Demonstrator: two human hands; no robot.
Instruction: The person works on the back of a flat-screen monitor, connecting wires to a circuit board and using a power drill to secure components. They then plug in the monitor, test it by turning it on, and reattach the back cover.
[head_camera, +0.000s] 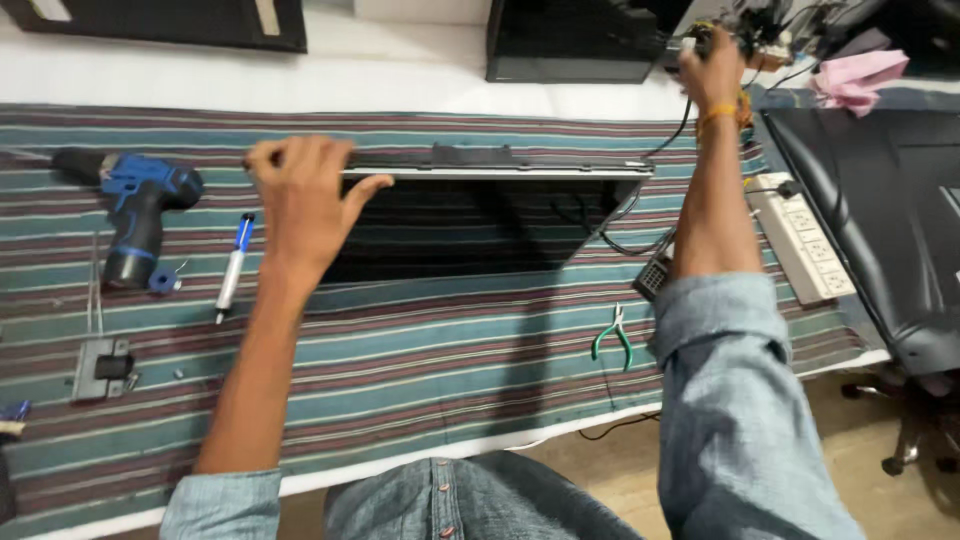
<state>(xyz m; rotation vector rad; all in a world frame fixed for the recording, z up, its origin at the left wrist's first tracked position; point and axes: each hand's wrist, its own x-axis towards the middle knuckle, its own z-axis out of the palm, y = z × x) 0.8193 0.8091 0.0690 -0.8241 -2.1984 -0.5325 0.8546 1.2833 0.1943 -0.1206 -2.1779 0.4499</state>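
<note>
black flat screen panel (470, 225) tilted up on striped cloth (400, 350). left hand (300, 195) fingers clamped over its top edge. right hand (712, 70) fist closed on black cable (672, 135).

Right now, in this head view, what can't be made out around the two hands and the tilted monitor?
- Monitor: its rear face is turned away; only the dark screen and top edge show.
- Right hand: what it grips is buried in tangled cables near the frame's top edge.
- Left hand: fingertips curl over the monitor's top edge, hidden.
- Small screws by the metal bracket: too small to tell.
</note>
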